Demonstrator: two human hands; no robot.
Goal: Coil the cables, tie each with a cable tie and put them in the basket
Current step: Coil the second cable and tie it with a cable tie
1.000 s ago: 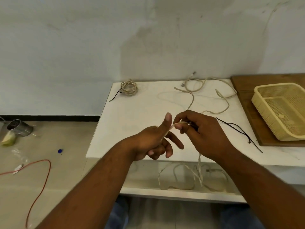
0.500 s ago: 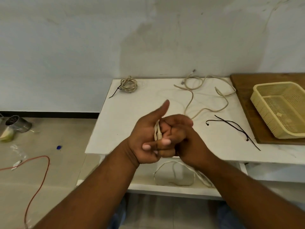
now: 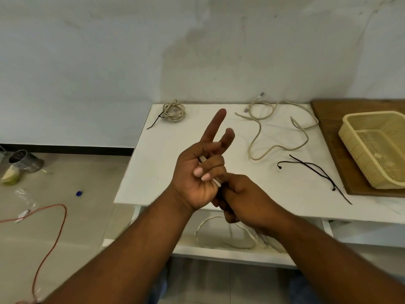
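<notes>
1. Because the coil has to start from a fixed end, the left hand (image 3: 198, 170) at the centre of the frame pins the beige cable (image 3: 217, 182) against its palm with the ring and little fingers curled over it, while the index and middle fingers stand up straight, probably as a former to wind around.
2. Just below and to the right, touching the left hand, the right hand (image 3: 243, 198) is closed around the same cable where it leaves the left fist, seemingly to feed slack upward.
3. Beneath both hands, the rest of that cable hangs down and lies in loose loops (image 3: 228, 235) on the lower shelf, so little appears to be wound yet.
4. Further out, a second loose cable (image 3: 276, 128) sprawls uncoiled across the upper middle of the white table (image 3: 153, 172), awaiting its turn.
5. To its lower right lie black cable ties (image 3: 315, 170), placed within reach of the right hand for the tying step.
6. At the table's upper-left corner sits a finished coil (image 3: 174, 111), already bound with a black tie but not yet stored.
7. At the right edge of the frame, the yellow basket (image 3: 350, 137) rests on a wooden board (image 3: 328, 137), with no cables visible in it.
</notes>
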